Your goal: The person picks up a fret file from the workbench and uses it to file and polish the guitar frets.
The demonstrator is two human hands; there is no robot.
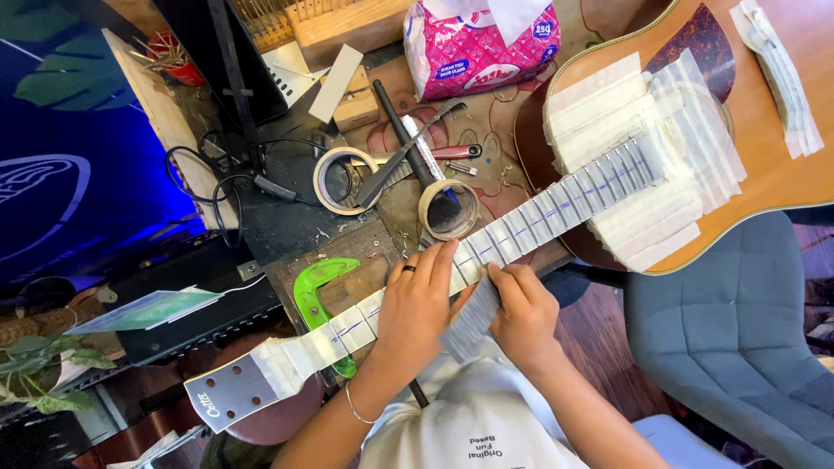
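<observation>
Nearest the camera, the left hand point(417, 304) lay flat across the guitar neck point(486, 247), fingers stretched over the taped frets, pressing down rather than gripping. Just beside it, the right hand point(524, 314) was curled around a grey ridged block point(473, 320), which rested against the near edge of the neck and touched the left hand's thumb side.

The guitar point(773, 165) lay with its long axis running diagonally, the headstock point(233, 393) pointing to the lower left and the wooden body to the upper right. Strips of pale masking tape covered the fretboard between the metal frets, and broader strips of the same tape shielded the glossy body around the end of the neck.

Beyond the neck from the hands, on the cluttered surface point(287, 230), sat two rolls of tape point(340, 180), one with a dark brush point(434, 187) lying across it. A bright green plastic neck rest point(314, 287) sat under the neck left of the left hand. A pink packet point(482, 48) lay farther beyond.
</observation>
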